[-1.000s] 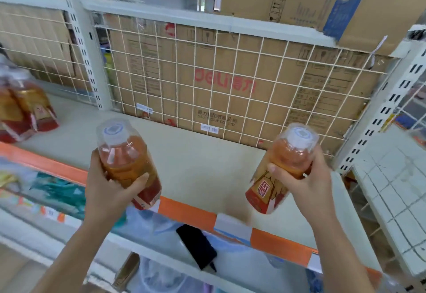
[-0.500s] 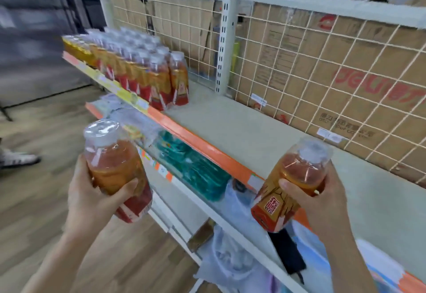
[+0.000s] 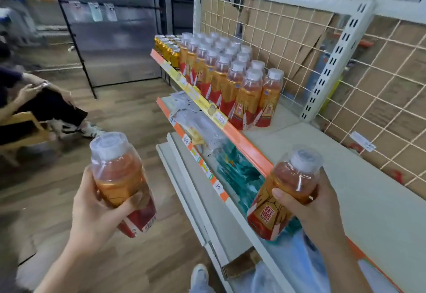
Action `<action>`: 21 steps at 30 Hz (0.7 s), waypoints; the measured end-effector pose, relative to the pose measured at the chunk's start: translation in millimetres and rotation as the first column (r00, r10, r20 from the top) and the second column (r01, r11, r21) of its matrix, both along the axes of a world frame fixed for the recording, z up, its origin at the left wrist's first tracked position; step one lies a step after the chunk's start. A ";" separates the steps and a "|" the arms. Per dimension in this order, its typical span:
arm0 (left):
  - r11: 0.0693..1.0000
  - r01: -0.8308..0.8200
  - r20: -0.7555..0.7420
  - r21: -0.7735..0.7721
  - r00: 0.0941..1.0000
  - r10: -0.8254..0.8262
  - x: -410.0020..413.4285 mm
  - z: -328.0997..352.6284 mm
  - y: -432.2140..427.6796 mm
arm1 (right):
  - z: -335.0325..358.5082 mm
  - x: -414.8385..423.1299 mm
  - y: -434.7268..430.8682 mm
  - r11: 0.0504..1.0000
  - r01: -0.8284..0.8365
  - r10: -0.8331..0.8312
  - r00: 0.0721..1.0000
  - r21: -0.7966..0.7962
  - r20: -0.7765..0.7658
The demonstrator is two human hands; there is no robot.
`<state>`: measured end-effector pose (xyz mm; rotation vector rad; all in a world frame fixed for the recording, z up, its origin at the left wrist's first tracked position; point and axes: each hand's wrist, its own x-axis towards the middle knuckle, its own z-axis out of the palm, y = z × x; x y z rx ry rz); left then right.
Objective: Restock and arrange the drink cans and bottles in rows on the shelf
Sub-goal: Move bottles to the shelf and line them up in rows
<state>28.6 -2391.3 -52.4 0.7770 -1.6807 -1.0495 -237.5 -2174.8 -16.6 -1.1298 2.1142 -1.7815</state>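
My left hand grips an orange drink bottle with a white cap and red-gold label, held over the wooden floor left of the shelving. My right hand grips a second bottle of the same kind, tilted, in front of the orange front edge of the top shelf. Further along that shelf stand rows of the same bottles, and behind them a few gold cans at the far end.
A white wire grid backed by cardboard closes the shelf's rear. Lower shelves hold plastic-wrapped packs and teal packets. A seated person is on the left across the wooden floor. My shoe shows at the bottom.
The view has swung left along the shelf, bringing the stocked rows and the seated person into sight. Both hands keep their bottles, now sitting nearer the shelf's front edge.
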 end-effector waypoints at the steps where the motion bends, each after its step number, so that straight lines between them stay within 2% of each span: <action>1: 1.000 -0.007 -0.004 0.008 1.000 0.007 -0.9 -1.2 -11.5 | 2.4 -4.3 -16.9 1.000 -0.029 0.029 1.000 -0.004 -0.002; 5: 1.000 -0.017 -0.014 -0.012 1.000 0.017 -22.4 2.9 -64.1 | 11.1 -29.5 -82.2 0.988 -0.137 0.139 0.990 -0.063 0.015; 8: 0.999 -0.013 -0.019 -0.053 1.000 0.012 -51.9 13.4 -102.8 | 19.9 -51.5 -126.8 0.983 -0.160 0.160 0.987 -0.091 -0.010; 14: 0.997 0.062 -0.082 -0.050 0.994 -0.066 -104.9 28.7 -162.8 | 35.1 -87.9 -193.1 0.976 -0.171 0.170 0.985 -0.135 -0.022; 21: 0.982 0.188 -0.105 -0.036 0.976 -0.191 -146.4 34.1 -220.4 | 42.4 -102.4 -238.9 0.994 -0.089 0.084 0.994 -0.062 -0.074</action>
